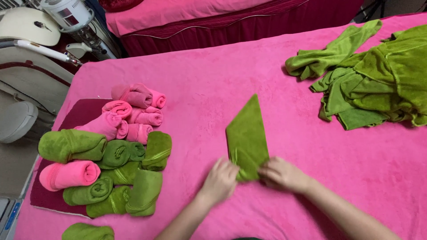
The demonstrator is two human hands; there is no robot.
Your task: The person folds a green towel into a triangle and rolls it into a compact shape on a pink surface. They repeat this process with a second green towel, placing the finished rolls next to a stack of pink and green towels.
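Two hands are down on the folded green towel (247, 135), which lies on the pink bedcover (249, 66) with its pointed end aimed away from the person. The left hand (221, 179) pinches the towel's near end, fingers curled in tight on the cloth. The right hand (281, 174) grips the same near end from the other side, fingers closed over the rolled edge, the two hands almost meeting. Left of the towel sits a cluster of rolled towels (111, 153), pink ones at the far side and green ones nearer, partly resting on a dark red mat (82, 113). Well to the right of the towel and farther off, a heap of loose green towels (373, 75) sprawls over the bedcover. Beyond the rolled cluster, off the bed's corner, stands a white machine (66, 15).
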